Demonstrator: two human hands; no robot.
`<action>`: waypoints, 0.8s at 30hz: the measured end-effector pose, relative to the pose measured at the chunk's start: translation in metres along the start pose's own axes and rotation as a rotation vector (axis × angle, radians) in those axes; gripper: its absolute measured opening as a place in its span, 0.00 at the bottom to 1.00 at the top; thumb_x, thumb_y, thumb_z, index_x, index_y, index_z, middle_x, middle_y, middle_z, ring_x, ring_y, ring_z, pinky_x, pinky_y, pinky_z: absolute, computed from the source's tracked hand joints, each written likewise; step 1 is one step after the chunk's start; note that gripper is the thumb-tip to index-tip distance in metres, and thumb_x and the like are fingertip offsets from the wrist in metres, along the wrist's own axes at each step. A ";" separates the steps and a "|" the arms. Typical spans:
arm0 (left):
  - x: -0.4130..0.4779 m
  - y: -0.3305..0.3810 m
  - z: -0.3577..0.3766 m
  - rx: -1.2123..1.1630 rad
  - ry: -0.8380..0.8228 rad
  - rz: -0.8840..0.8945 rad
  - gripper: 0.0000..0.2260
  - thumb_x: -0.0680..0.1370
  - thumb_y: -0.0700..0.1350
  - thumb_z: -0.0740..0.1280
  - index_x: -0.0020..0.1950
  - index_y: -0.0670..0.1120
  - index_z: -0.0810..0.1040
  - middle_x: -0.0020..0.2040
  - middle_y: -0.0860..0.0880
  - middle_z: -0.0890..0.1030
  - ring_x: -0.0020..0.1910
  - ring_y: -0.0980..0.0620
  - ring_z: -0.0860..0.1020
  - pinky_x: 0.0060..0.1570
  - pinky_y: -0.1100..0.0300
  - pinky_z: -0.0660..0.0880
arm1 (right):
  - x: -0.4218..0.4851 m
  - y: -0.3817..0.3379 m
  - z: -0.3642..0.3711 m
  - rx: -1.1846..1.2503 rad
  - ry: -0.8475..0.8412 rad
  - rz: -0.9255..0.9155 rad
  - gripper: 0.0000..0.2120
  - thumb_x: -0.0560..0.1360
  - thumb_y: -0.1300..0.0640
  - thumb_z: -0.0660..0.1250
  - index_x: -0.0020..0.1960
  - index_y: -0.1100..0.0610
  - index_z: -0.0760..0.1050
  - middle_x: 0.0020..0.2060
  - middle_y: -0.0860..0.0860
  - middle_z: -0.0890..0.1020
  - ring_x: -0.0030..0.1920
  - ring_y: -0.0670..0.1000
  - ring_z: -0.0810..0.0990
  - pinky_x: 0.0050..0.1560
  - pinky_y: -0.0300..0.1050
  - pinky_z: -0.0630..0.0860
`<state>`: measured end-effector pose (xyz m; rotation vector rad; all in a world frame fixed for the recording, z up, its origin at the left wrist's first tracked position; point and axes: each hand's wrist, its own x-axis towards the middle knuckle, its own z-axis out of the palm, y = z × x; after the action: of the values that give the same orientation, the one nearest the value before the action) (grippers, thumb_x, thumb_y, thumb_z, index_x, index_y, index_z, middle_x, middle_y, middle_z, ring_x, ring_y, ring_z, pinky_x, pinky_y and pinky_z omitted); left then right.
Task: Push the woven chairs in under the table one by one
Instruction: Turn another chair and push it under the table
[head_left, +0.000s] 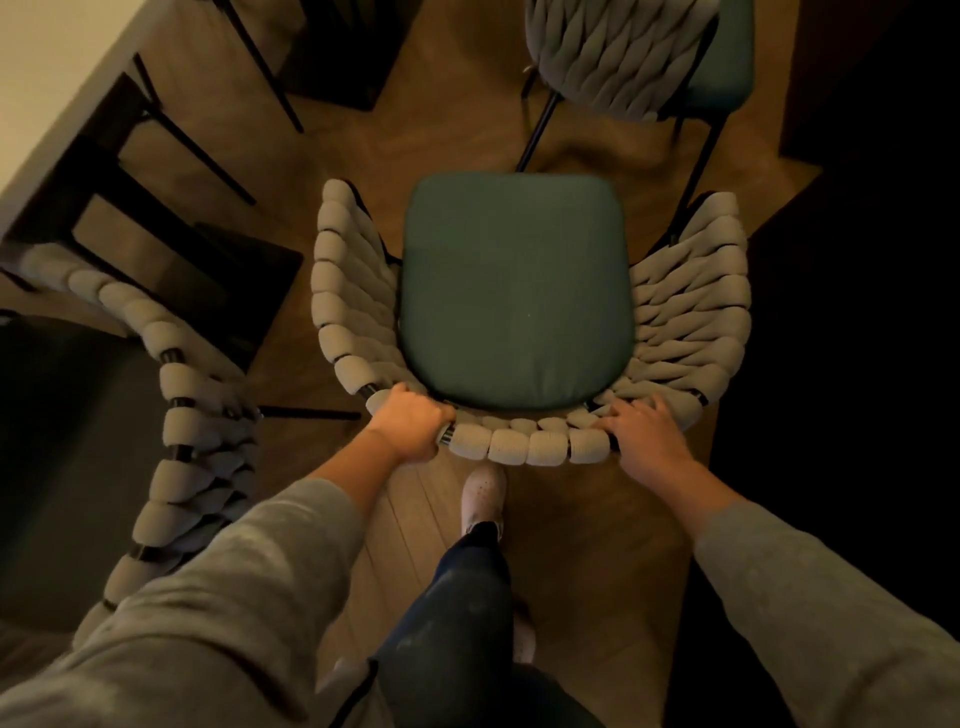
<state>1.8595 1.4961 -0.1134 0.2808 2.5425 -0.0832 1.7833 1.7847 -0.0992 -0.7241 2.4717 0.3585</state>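
Left hand (410, 423) grips the woven chair (524, 447), right hand (644, 431) rests atop

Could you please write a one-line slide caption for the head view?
Left hand grips, right hand rests on, the back rim of the woven chair with green cushion.
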 end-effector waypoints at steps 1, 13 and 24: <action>0.005 -0.003 -0.003 -0.015 -0.002 -0.011 0.14 0.76 0.50 0.63 0.62 0.54 0.73 0.51 0.52 0.80 0.53 0.48 0.78 0.59 0.51 0.67 | 0.010 0.004 -0.008 -0.009 0.001 -0.009 0.24 0.75 0.59 0.67 0.69 0.44 0.71 0.67 0.48 0.73 0.69 0.53 0.68 0.75 0.58 0.52; 0.050 -0.032 -0.034 -0.223 0.046 -0.228 0.12 0.77 0.49 0.62 0.61 0.52 0.75 0.53 0.51 0.80 0.54 0.47 0.78 0.59 0.51 0.67 | 0.139 0.036 -0.096 -0.229 -0.006 -0.233 0.21 0.79 0.58 0.63 0.70 0.44 0.70 0.65 0.48 0.75 0.67 0.53 0.70 0.76 0.54 0.50; 0.090 -0.036 -0.058 -0.239 0.041 -0.381 0.14 0.77 0.50 0.64 0.62 0.54 0.74 0.51 0.51 0.81 0.52 0.48 0.78 0.56 0.52 0.68 | 0.204 0.069 -0.126 -0.254 -0.032 -0.332 0.20 0.75 0.56 0.69 0.66 0.49 0.74 0.60 0.49 0.79 0.62 0.52 0.75 0.67 0.50 0.70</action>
<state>1.7473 1.4846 -0.1150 -0.2981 2.5824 0.0821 1.5459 1.7070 -0.1032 -1.2023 2.2450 0.5558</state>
